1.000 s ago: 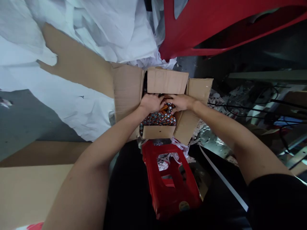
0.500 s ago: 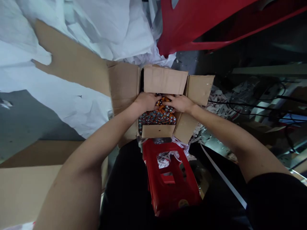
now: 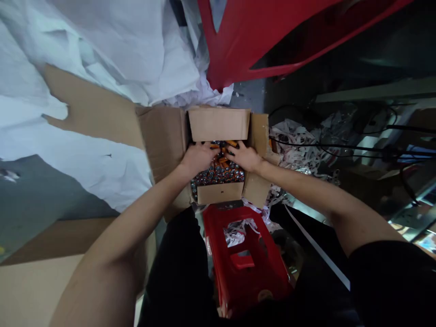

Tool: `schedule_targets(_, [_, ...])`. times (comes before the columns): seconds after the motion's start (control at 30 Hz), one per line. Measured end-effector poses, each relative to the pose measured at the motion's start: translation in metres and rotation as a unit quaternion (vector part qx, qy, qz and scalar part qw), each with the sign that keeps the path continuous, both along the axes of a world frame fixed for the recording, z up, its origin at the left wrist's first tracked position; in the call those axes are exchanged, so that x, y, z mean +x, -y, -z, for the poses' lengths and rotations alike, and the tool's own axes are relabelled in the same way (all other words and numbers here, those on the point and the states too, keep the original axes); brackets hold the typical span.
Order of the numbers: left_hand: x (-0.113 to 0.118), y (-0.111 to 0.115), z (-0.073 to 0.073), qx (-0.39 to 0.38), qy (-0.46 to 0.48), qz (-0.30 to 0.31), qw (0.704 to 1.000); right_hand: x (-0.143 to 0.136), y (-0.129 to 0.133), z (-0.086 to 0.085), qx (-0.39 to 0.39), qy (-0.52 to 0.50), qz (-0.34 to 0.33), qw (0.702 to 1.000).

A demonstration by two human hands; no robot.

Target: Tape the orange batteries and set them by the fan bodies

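Since box flaps (image 3: 220, 123) splay out, likely for access, we've left hand (image 3: 198, 159) and right hand (image 3: 247, 158) on orange cylinders (image 3: 223, 162), can't tell if fingers (image 3: 236, 153) grip.

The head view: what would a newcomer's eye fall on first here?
Probably the open cardboard box near the centre, with many small orange and metallic cylinders inside and the left hand and right hand in among them. Bright red plastic would likely come next: a large red piece along the top, and a smaller red frame below the box.
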State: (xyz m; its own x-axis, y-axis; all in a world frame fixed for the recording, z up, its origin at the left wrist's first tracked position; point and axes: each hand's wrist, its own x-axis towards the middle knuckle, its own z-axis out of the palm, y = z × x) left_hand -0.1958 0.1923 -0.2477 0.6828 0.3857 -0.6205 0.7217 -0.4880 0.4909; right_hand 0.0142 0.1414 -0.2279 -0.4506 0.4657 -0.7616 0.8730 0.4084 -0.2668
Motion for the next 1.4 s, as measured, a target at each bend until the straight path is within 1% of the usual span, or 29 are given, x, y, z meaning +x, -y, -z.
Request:
schedule_targets(0.07, [0.003, -0.002, 0.008, -0.002, -0.001, 0.0, 1.0, 0.003, 0.0, 0.003, 0.011, -0.004, 0.008, 1.0])
schedule_targets(0.17, [0.01, -0.007, 0.017, -0.015, 0.001, 0.031, 0.999, -0.001, -0.001, 0.008, 0.022, 0.017, 0.018, 0.999])
schedule_targets(0.23, [0.011, -0.009, 0.016, -0.022, 0.008, 0.05, 0.998, -0.004, -0.004, 0.008, 0.011, 0.016, 0.014, 1.0])
schedule_targets(0.33, [0.002, -0.008, 0.011, -0.023, 0.033, 0.054, 0.998, -0.003, -0.005, 0.005, -0.005, 0.004, 0.002, 1.0])
schedule_targets(0.4, [-0.005, -0.005, 0.01, -0.011, 0.053, 0.057, 0.997, -0.002, -0.004, 0.005, -0.001, -0.002, 0.002, 1.0])
schedule_targets(0.47, [-0.006, -0.005, 0.014, -0.003, 0.056, 0.061, 0.997, -0.003, -0.004, 0.007, 0.004, 0.0, 0.01, 1.0])
schedule_targets(0.57, [0.0, -0.009, 0.021, -0.001, 0.03, 0.067, 0.997, -0.005, -0.01, 0.01, 0.008, 0.017, 0.023, 1.0])
schedule_targets(0.67, [0.002, -0.013, 0.024, 0.004, 0.039, 0.075, 0.996, -0.002, -0.018, 0.009, -0.001, -0.001, 0.004, 1.0])
schedule_targets(0.7, [0.001, -0.013, 0.024, 0.003, 0.05, 0.072, 0.996, 0.001, -0.019, 0.007, -0.004, -0.012, -0.002, 1.0])
schedule_targets(0.77, [-0.005, -0.012, 0.025, -0.004, 0.089, 0.042, 0.995, 0.005, -0.017, 0.004, 0.002, -0.039, 0.006, 0.999])
schedule_targets(0.87, [-0.015, -0.006, 0.026, -0.034, 0.189, -0.027, 0.981, 0.009, -0.007, 0.001, 0.023, -0.096, 0.073, 0.992])
schedule_targets(0.93, [-0.018, -0.003, 0.027, -0.062, 0.24, -0.049, 0.968, 0.01, 0.002, -0.001, 0.02, -0.146, 0.141, 0.979])
schedule_targets(0.97, [-0.019, -0.003, 0.027, -0.072, 0.251, -0.056, 0.964, 0.011, 0.007, -0.002, 0.015, -0.171, 0.177, 0.969])
schedule_targets(1.03, [-0.02, -0.003, 0.027, -0.081, 0.251, -0.077, 0.961, 0.01, 0.017, -0.005, 0.008, -0.217, 0.245, 0.945])
schedule_targets(1.13, [-0.02, -0.006, 0.027, -0.084, 0.248, -0.108, 0.959, 0.004, 0.038, -0.016, 0.02, -0.266, 0.318, 0.91])
schedule_targets(1.2, [-0.021, -0.008, 0.028, -0.086, 0.257, -0.125, 0.955, 0.001, 0.055, -0.03, 0.035, -0.3, 0.359, 0.883])
schedule_targets(1.27, [-0.022, -0.01, 0.031, -0.077, 0.265, -0.143, 0.95, 0.005, 0.075, -0.049, 0.063, -0.348, 0.404, 0.844])
schedule_targets(1.33, [-0.025, -0.012, 0.034, -0.06, 0.264, -0.145, 0.952, 0.019, 0.094, -0.071, 0.109, -0.39, 0.442, 0.8])
schedule_targets(1.4, [-0.029, -0.013, 0.036, -0.037, 0.256, -0.119, 0.959, 0.043, 0.114, -0.091, 0.168, -0.395, 0.469, 0.772])
